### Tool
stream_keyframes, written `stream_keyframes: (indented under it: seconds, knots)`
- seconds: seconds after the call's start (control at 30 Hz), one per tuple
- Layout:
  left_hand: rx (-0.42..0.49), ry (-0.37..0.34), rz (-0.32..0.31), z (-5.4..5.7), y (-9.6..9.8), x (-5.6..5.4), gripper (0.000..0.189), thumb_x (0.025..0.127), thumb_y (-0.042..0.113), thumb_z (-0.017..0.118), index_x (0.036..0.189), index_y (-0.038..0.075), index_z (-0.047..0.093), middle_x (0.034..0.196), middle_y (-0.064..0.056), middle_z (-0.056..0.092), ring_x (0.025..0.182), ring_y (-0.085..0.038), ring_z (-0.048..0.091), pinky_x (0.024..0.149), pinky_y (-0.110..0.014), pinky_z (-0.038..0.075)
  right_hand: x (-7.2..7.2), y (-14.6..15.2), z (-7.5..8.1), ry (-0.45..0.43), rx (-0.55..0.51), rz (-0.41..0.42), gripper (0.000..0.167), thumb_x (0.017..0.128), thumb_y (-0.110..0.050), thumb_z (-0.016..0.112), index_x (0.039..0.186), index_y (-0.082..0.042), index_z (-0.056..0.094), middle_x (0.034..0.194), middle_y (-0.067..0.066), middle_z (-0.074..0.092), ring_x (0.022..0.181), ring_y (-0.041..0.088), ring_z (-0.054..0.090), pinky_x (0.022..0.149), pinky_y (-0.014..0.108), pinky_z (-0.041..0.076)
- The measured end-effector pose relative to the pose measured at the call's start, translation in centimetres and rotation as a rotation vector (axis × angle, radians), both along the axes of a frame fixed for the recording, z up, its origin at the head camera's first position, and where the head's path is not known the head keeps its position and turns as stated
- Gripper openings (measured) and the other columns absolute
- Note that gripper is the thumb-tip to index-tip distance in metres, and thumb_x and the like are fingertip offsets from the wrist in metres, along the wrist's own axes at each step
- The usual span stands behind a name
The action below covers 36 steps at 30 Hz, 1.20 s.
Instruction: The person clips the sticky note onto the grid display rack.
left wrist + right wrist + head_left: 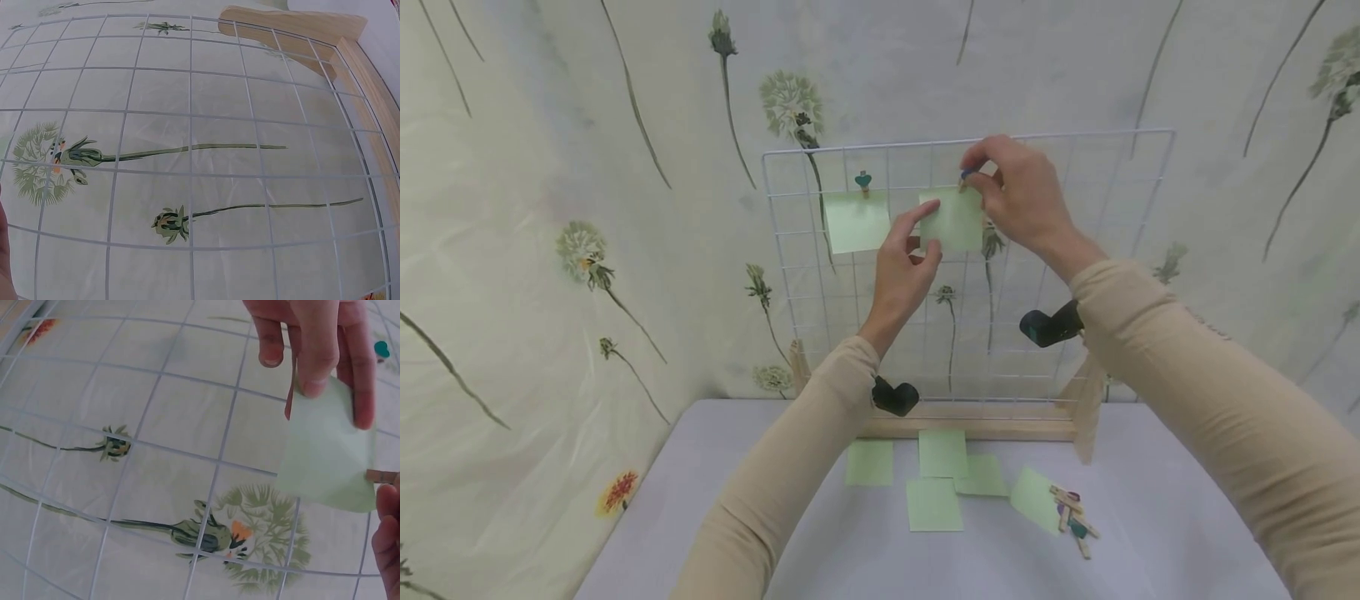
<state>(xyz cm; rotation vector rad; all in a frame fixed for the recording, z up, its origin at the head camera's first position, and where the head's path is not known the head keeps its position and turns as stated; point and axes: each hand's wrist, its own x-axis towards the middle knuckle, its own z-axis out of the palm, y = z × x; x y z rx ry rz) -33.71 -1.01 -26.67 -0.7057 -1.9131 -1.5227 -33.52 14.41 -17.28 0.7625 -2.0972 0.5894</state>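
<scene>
No legible text, label, brand, number or sign in any of the three views. Checked: pale green note [957, 223] held to the grid, no writing made out; neighbouring clipped note [853, 227], same; loose notes [934, 505] on the surface [992, 571], same. Pinched clothespin [380, 477] and clothespin pile [1078, 528]: nothing readable. Dark device on left wrist [897, 397] and dark device on right wrist [1045, 327]: too small for any lettering to be read.

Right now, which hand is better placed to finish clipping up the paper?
Probably the right hand: it pinches the blue-topped clothespin at the top edge of the green paper. The left hand holds that paper's left side, so it seems better for steadying.
</scene>
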Motion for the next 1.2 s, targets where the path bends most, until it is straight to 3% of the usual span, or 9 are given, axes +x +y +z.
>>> stream_keyframes:
  seconds: [0.3, 0.6, 1.2]
  knots:
    - [-0.009, 0.012, 0.005, -0.09, -0.11, -0.02, 0.047, 0.091, 0.003, 0.054, 0.135, 0.017, 0.049, 0.132, -0.001, 0.051, 0.088, -0.017, 0.065, 0.069, -0.02, 0.053, 0.19, -0.24, 0.03, 0.015, 0.012, -0.029, 0.013, 0.091, -0.001, 0.057, 0.102, -0.001, 0.064, 0.101, 0.013, 0.068, 0.07, 0.027, 0.054, 0.065, 0.033, 0.041]
    - [-0.01, 0.018, 0.004, -0.05, -0.14, 0.04, 0.046, 0.091, 0.002, 0.053, 0.135, 0.017, 0.049, 0.132, -0.001, 0.051, 0.087, -0.018, 0.065, 0.068, -0.019, 0.053, 0.3, -0.42, 0.05, -0.001, 0.023, -0.034, 0.013, 0.091, -0.003, 0.057, 0.103, -0.001, 0.064, 0.101, 0.014, 0.067, 0.082, 0.028, 0.058, 0.071, 0.037, 0.047]
    - [-0.016, 0.002, 0.009, 0.03, -0.02, 0.08, 0.047, 0.091, 0.003, 0.054, 0.136, 0.018, 0.048, 0.132, 0.0, 0.051, 0.087, -0.017, 0.065, 0.07, -0.019, 0.053, 0.33, -0.27, 0.04, -0.017, 0.023, -0.052, 0.014, 0.093, -0.006, 0.056, 0.103, -0.003, 0.064, 0.102, 0.013, 0.067, 0.085, 0.028, 0.06, 0.073, 0.04, 0.051]
